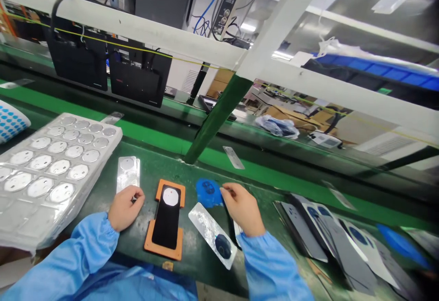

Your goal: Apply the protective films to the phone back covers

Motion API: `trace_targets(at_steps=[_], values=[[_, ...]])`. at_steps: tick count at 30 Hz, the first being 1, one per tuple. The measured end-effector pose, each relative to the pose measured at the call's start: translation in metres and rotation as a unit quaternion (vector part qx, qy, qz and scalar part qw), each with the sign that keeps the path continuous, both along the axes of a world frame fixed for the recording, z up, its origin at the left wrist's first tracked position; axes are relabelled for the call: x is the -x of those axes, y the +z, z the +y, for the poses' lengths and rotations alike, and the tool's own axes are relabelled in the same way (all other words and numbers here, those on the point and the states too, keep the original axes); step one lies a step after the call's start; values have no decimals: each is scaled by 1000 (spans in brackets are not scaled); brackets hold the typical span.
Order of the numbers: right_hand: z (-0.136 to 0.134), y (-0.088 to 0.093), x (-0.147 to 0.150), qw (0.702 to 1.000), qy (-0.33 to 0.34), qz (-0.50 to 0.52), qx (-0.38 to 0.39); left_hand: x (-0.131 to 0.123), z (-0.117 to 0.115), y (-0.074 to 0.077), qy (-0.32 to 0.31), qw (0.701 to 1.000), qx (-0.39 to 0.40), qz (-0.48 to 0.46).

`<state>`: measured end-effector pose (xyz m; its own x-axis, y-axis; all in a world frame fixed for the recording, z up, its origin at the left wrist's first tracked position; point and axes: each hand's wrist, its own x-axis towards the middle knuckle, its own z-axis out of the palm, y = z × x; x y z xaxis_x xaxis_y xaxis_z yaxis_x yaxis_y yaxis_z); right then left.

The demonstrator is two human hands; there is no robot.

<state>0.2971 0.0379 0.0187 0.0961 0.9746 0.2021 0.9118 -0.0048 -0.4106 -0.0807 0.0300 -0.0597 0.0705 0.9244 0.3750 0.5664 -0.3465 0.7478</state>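
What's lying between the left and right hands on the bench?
The head view shows an orange jig holding a black panel, and a blue film piece beside a silvery sheet.

Ahead of you, a white frame (137, 31) on a green post (219, 118) crosses your view. Two black panels (77, 58) hang along it, blue bins (377, 70) line the right, and a ceiling light (247, 27) glows beyond blue cables (206, 13).

Shiny light-blue smock (103, 282), loose sleeves (270, 264) gathered into elastic cuffs (98, 227) at the wrists, ending at a bare left hand (125, 208) and bare right hand (243, 209)
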Motion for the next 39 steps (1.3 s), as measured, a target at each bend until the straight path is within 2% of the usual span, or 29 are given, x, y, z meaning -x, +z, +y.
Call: trace_targets(at_steps=[2, 6, 8, 11, 19, 21, 23, 26, 29, 31, 32, 34, 36, 37, 39], values=[[-43, -7, -2, 1000, -3, -2, 14, 1, -1, 1, -3, 1000, -7, 1], [-120, -40, -8, 998, -33, -11, 51, 2, -3, 2, -7, 1000, -9, 2], [-140, -53, -9, 997, -50, -12, 52, 2, -3, 1, -3, 1000, -6, 6], [-143, -57, -8, 997, -39, -19, 56, 2, -4, 1, 9, 1000, -10, 16], [-110, -42, -5, 984, -45, -93, 146, 0, -22, 14, 35, 999, -22, 9], [-110, -42, -4, 984, -59, -87, 142, 1, -31, 18, 38, 999, -23, 0], [-116, -36, -9, 989, -63, -38, 128, 1, -39, 24, 38, 999, -21, -13], [-132, -9, -26, 991, -44, 88, 85, -5, -52, 42, 19, 998, -2, -54], [-145, 37, -37, 976, -45, 210, 32, -25, -65, 70, -50, 989, 50, -128], [-147, 68, -28, 960, -5, 276, 55, -44, -75, 87, -143, 962, 122, -198], [-145, 80, -17, 952, 36, 290, 88, -54, -81, 92, -203, 935, 170, -237], [-137, 95, 13, 939, 124, 279, 161, -73, -94, 94, -327, 852, 270, -308], [-125, 93, 48, 928, 194, 251, 195, -84, -104, 84, -401, 772, 349, -348], [-120, 86, 64, 927, 213, 244, 187, -86, -107, 77, -407, 753, 376, -355], [-111, 65, 92, 945, 204, 229, 110, -85, -110, 62, -360, 755, 409, -364]])
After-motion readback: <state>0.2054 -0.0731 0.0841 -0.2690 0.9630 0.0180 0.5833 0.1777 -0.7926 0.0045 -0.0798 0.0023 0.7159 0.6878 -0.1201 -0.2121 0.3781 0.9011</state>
